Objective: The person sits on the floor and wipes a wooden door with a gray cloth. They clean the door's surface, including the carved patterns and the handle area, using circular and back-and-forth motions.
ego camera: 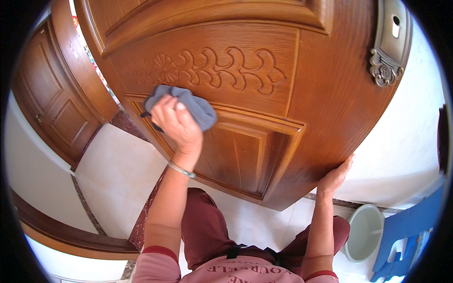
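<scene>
Bunched in my left hand (178,122) is a grey cloth (198,109), pressed against a carved wooden door (332,88). The cloth lies at the upper left of the door's lower recessed panel (237,152), just under a carved band of petals and scrolls (226,69). A pale bangle (181,169) circles my left wrist. My right hand (336,177) rests against the door's right edge, low down, holding it steady from the side; some of its fingers are hidden. Above it on the same side is a bronze-coloured lock plate (387,46) with a round hole and a keyhole slot.
A pale plastic basin (364,233) stands on the floor at the right, beside a blue plastic stool (403,233). Another wooden door (56,92) is shut at the far left. A dark wooden frame (78,233) runs along the lower left, with a white wall at right.
</scene>
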Action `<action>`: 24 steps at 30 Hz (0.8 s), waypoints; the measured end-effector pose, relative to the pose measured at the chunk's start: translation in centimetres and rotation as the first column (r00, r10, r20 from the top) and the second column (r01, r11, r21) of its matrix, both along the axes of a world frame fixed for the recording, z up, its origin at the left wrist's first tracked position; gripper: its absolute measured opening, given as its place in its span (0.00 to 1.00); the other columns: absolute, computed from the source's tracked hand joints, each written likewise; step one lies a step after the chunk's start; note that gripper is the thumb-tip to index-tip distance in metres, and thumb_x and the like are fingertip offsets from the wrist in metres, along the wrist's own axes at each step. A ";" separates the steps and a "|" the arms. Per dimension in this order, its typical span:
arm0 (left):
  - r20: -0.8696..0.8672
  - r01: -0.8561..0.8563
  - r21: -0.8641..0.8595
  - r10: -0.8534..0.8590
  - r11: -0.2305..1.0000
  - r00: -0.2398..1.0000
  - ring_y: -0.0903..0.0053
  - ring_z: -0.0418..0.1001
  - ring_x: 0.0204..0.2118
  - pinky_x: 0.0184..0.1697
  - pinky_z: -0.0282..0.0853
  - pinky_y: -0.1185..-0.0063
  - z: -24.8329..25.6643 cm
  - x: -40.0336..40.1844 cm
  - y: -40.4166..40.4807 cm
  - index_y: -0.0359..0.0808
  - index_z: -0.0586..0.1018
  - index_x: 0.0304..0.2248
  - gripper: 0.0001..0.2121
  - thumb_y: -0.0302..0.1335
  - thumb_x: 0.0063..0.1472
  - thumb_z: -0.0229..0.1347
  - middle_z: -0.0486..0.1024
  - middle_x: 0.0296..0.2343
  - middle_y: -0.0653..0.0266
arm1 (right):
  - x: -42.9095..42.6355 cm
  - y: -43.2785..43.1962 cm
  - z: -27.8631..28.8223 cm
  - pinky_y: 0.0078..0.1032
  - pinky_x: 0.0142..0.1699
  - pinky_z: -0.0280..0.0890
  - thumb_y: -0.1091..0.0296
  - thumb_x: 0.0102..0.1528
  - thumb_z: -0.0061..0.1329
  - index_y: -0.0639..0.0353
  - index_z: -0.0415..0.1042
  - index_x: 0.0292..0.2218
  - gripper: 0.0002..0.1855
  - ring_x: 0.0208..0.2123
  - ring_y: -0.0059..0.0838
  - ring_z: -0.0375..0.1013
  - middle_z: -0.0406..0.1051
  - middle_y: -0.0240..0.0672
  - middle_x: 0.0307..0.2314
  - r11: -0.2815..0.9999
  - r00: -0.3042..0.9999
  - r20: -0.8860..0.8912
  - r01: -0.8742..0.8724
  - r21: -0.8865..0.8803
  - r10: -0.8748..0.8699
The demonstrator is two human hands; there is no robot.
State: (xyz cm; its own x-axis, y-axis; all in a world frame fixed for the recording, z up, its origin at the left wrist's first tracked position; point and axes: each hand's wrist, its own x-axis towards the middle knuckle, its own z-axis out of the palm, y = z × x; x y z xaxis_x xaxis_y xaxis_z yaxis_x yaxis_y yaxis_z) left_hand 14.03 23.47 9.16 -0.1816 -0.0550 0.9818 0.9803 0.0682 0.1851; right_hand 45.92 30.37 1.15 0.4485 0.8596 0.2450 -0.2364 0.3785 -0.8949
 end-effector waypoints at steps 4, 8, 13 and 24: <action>-0.249 0.094 -0.050 -0.104 0.994 0.963 0.59 0.66 0.40 0.48 0.55 0.65 -0.2 6.1 0.8 0.28 0.72 0.32 0.13 0.32 0.60 0.44 0.70 0.33 0.52 | 0.5 -0.2 0.1 0.27 0.56 0.50 0.47 0.64 0.25 0.71 0.62 0.50 0.32 0.48 0.31 0.59 0.63 0.41 0.46 0.992 0.993 0.010 -0.116 0.056 0.116; -0.318 0.181 -0.088 -0.200 0.979 0.927 0.62 0.67 0.42 0.50 0.54 0.61 -0.2 11.2 1.5 0.34 0.74 0.31 0.12 0.34 0.58 0.46 0.70 0.34 0.58 | 0.5 -0.2 0.2 0.28 0.52 0.53 0.46 0.64 0.24 0.67 0.65 0.47 0.31 0.44 0.30 0.61 0.65 0.40 0.43 0.985 0.987 0.068 -0.154 0.082 0.148; -0.365 0.219 -0.157 -0.262 0.963 0.893 0.64 0.66 0.44 0.51 0.54 0.61 -0.4 15.7 2.0 0.35 0.75 0.31 0.13 0.37 0.57 0.47 0.70 0.38 0.59 | 0.5 -0.4 0.8 0.27 0.50 0.55 0.46 0.64 0.24 0.67 0.65 0.46 0.30 0.43 0.30 0.62 0.66 0.39 0.41 0.971 0.977 -0.021 -0.209 0.115 0.213; -0.630 0.327 -0.182 -0.366 0.927 0.685 0.68 0.68 0.44 0.47 0.65 0.68 0.5 14.4 3.0 0.40 0.75 0.30 0.10 0.36 0.56 0.49 0.71 0.39 0.64 | 1.5 0.5 -0.9 0.27 0.58 0.52 0.47 0.64 0.26 0.65 0.56 0.56 0.31 0.52 0.31 0.59 0.60 0.39 0.51 0.969 0.972 -0.027 -0.230 0.088 0.233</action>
State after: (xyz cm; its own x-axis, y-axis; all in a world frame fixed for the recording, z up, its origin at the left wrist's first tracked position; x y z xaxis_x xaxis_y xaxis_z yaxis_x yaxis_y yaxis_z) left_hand 28.46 26.45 9.62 0.4963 -0.0643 0.8658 0.8146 -0.3105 -0.4900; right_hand 47.45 30.89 0.25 0.2495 0.9183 0.3074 -0.3591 0.3825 -0.8513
